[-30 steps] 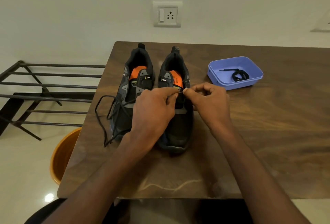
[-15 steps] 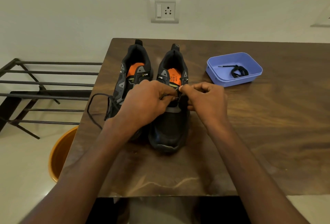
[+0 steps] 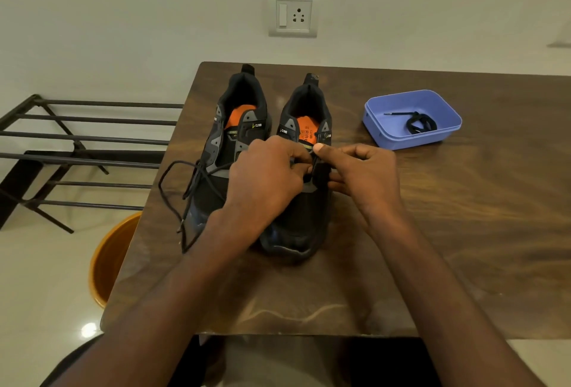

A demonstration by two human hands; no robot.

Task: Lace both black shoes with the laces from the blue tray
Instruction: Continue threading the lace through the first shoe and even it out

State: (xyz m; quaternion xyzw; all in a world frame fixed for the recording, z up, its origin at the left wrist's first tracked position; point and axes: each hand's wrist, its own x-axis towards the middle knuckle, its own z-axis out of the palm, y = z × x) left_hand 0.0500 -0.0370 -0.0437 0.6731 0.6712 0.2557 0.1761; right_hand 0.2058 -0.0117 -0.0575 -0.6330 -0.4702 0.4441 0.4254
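Two black shoes with orange insoles stand side by side on the wooden table (image 3: 463, 232), toes toward me: the left shoe (image 3: 238, 127) and the right shoe (image 3: 296, 232). My left hand (image 3: 265, 176) is curled over the right shoe's eyelets and pinches a black lace (image 3: 173, 189). That lace trails across the left shoe and loops past the table's left edge; its tip is hidden. My right hand (image 3: 364, 173) pinches the right shoe's eyelet flap, thumb up. A blue tray (image 3: 380, 127) at the back right holds a second coiled lace (image 3: 420, 124).
The table's left edge runs close beside the left shoe. Below that edge an orange bucket (image 3: 108, 263) stands on the tiled floor, with a black metal rack (image 3: 86, 139) behind it. A wall socket (image 3: 293, 13) sits above the table.
Both hands have stayed at the right shoe's eyelets, working with small finger movements. My right thumb has lifted. The trailing lace loop on the left has shifted slightly.
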